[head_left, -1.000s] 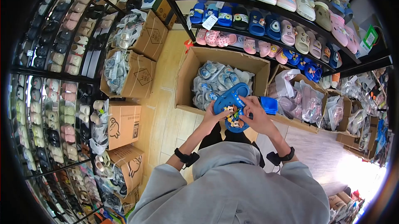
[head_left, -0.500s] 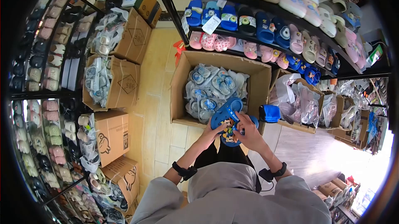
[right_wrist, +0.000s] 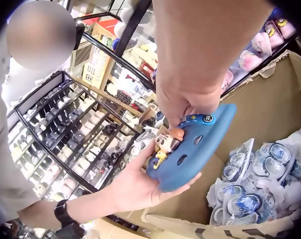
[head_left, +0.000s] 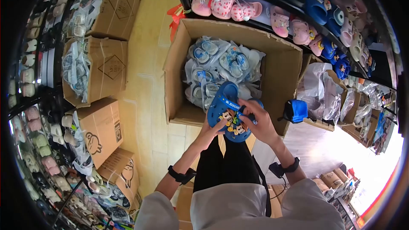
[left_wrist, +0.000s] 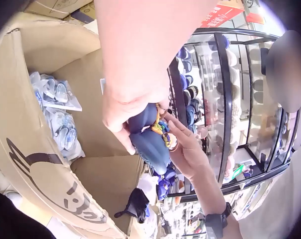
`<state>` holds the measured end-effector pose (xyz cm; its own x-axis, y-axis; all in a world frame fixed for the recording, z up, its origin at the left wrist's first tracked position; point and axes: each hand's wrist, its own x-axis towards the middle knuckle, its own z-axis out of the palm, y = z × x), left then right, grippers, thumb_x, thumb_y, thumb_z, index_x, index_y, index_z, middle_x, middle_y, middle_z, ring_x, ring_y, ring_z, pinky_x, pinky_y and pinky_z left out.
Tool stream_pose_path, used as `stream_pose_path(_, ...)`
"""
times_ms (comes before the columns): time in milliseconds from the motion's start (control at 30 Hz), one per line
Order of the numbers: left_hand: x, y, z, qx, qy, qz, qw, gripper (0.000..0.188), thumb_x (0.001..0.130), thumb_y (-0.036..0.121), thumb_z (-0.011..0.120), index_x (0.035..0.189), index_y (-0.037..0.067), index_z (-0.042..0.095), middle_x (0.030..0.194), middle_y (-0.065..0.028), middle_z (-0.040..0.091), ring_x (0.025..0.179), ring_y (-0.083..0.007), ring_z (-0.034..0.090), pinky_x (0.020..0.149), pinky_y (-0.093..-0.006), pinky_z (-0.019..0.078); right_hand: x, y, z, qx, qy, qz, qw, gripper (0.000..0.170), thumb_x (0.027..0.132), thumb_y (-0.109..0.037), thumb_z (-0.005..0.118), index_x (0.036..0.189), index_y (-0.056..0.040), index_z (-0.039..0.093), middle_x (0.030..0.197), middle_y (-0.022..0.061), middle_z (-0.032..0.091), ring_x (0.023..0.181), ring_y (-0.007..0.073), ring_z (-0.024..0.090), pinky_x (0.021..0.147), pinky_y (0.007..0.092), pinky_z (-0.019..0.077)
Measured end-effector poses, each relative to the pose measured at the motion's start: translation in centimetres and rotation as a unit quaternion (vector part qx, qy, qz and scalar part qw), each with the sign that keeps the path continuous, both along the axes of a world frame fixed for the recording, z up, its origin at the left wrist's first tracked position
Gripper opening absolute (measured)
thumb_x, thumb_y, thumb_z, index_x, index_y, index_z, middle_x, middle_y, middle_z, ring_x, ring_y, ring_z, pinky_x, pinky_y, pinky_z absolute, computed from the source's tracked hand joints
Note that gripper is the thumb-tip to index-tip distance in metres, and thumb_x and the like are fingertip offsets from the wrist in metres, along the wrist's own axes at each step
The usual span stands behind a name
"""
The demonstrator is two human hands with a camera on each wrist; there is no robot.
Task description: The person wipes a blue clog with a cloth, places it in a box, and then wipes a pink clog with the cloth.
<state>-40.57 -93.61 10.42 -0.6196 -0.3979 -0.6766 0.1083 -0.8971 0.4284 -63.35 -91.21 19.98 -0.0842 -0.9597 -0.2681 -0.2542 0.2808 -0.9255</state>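
A pair of blue clogs (head_left: 217,107) with cartoon charms is held over the front edge of an open carton, in the middle of the head view. My left hand (head_left: 208,135) grips the clogs from the left and below, its thumb up by the charms. At the strap of the nearer clog (right_wrist: 202,144), my right hand (head_left: 263,127) has thumb and fingertips bent in beside a charm (right_wrist: 165,143). In the left wrist view, both dark blue toes (left_wrist: 153,147) lie side by side between the two hands.
The carton (head_left: 174,72) holds bagged blue-and-white sandals (head_left: 234,61). Racks of clogs and slippers (head_left: 223,4) stand beyond it. More cartons (head_left: 108,66) line the left, and bagged pink footwear (head_left: 317,104) sits at the right. A small blue item (head_left: 298,110) hangs by the carton's right corner.
The head view has tilted down, so the carton looks larger and the shelves sit higher. The clogs stay in both hands, and the right fingers shift slightly around the strap and charms.
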Motion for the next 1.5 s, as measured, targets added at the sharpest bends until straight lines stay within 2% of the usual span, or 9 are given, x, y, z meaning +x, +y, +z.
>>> stream_pose_path(233, -1.2, -0.7, -2.5, -0.024, -0.012, 0.016, 1.000, 0.064, 0.103, 0.020, 0.064, 0.155, 0.013, 0.028, 0.148, -0.0103, 0.050, 0.130, -0.0257, 0.058, 0.102, -0.0515, 0.0558, -0.9, -0.3, -4.6, -0.028, 0.132, 0.022, 0.991, 0.040, 0.092, 0.002, 0.068, 0.132, -0.0004, 0.062, 0.115, 0.0161, 0.056, 0.089, 0.0267, 0.065, 0.079, 0.0368, 0.0531)
stream_pose_path(433, -1.9, 0.6, -4.8, -0.017, -0.021, 0.065, 0.998, 0.073, 0.098, 0.018, 0.072, 0.153, 0.018, 0.025, 0.143, -0.0091, 0.050, 0.127, -0.0227, 0.058, 0.102, -0.0435, 0.0560, -1.2, 0.1, -7.0, -0.039, 0.125, 0.014, 0.991, 0.037, 0.098, -0.004, 0.062, 0.135, -0.0032, 0.060, 0.107, 0.0175, 0.053, 0.094, 0.0297, 0.062, 0.078, 0.0372, 0.0512)
stream_pose_path(567, -2.7, 0.9, -5.1, -0.065, -0.034, 0.058, 0.996, 0.073, 0.096, 0.013, 0.074, 0.151, 0.017, 0.027, 0.140, -0.0073, 0.050, 0.126, -0.0192, 0.057, 0.098, -0.0392, 0.0568, -0.9, -0.2, -6.5, 0.016, 0.080, 0.017, 0.997, 0.048, 0.096, -0.013, 0.068, 0.142, -0.0066, 0.057, 0.106, 0.0170, 0.052, 0.089, 0.0301, 0.055, 0.080, 0.0364, 0.0493)
stream_pose_path(667, -3.1, 1.1, -4.5, -0.044, -0.021, 0.069, 0.996, 0.072, 0.095, 0.008, 0.074, 0.150, 0.016, 0.028, 0.139, -0.0064, 0.050, 0.125, -0.0162, 0.056, 0.098, -0.0345, 0.0555, -1.0, -0.3, -7.7, -0.024, 0.112, 0.023, 0.993, 0.044, 0.095, -0.015, 0.071, 0.136, -0.0035, 0.060, 0.105, 0.0162, 0.053, 0.094, 0.0279, 0.055, 0.083, 0.0372, 0.0478)
stream_pose_path(867, -3.5, 1.6, -4.4, -0.070, -0.013, 0.068, 0.995, 0.072, 0.094, 0.006, 0.073, 0.149, 0.012, 0.027, 0.136, -0.0063, 0.049, 0.125, -0.0145, 0.055, 0.099, -0.0322, 0.0536, 0.1, -0.7, -8.2, 0.024, 0.098, 0.024, 0.995, 0.043, 0.095, -0.026, 0.073, 0.130, -0.0052, 0.062, 0.102, 0.0186, 0.052, 0.097, 0.0334, 0.054, 0.087, 0.0424, 0.0452)
stream_pose_path(1167, -3.0, 0.8, -2.7, -0.063, 0.019, 0.086, 0.994, 0.069, 0.094, 0.002, 0.072, 0.145, 0.012, 0.028, 0.136, -0.0065, 0.048, 0.128, -0.0140, 0.052, 0.103, -0.0341, 0.0530, 0.4, -2.4, -6.7, -0.015, 0.075, -0.016, 0.997, 0.022, 0.096, -0.018, 0.069, 0.107, 0.0017, 0.068, 0.092, 0.0160, 0.052, 0.088, 0.0320, 0.054, 0.081, 0.0404, 0.0451)
stream_pose_path(1333, -3.8, -2.4, -0.9, -0.057, 0.085, 0.077, 0.992, 0.065, 0.095, -0.001, 0.070, 0.142, 0.012, 0.027, 0.139, -0.0069, 0.046, 0.131, -0.0163, 0.050, 0.105, -0.0385, 0.0544, -0.7, -4.9, -4.8, -0.079, 0.132, -0.007, 0.988, 0.011, 0.095, -0.006, 0.066, 0.100, 0.0038, 0.067, 0.091, 0.0163, 0.056, 0.086, 0.0309, 0.058, 0.078, 0.0389, 0.0466)
stream_pose_path(1467, -3.2, -3.6, -2.9, -0.190, 0.111, 0.034, 0.975, 0.062, 0.099, 0.003, 0.064, 0.147, 0.011, 0.025, 0.150, -0.0129, 0.039, 0.134, -0.0265, 0.053, 0.106, -0.0432, 0.0497, -3.8, -7.0, -3.9, -0.109, 0.197, -0.029, 0.974, 0.010, 0.095, -0.007, 0.067, 0.096, 0.0035, 0.066, 0.090, 0.0165, 0.058, 0.084, 0.0315, 0.060, 0.077, 0.0390, 0.0479)
stream_pose_path(1500, -3.1, -4.6, -1.5, -0.213, 0.048, 0.020, 0.976, 0.054, 0.100, 0.008, 0.065, 0.143, 0.007, 0.033, 0.143, -0.0146, 0.046, 0.128, -0.0254, 0.057, 0.104, -0.0403, 0.0474, -4.7, -7.5, -3.4, -0.115, 0.214, -0.035, 0.969, 0.010, 0.095, -0.006, 0.067, 0.096, 0.0032, 0.066, 0.090, 0.0165, 0.058, 0.084, 0.0320, 0.060, 0.077, 0.0396, 0.0479)
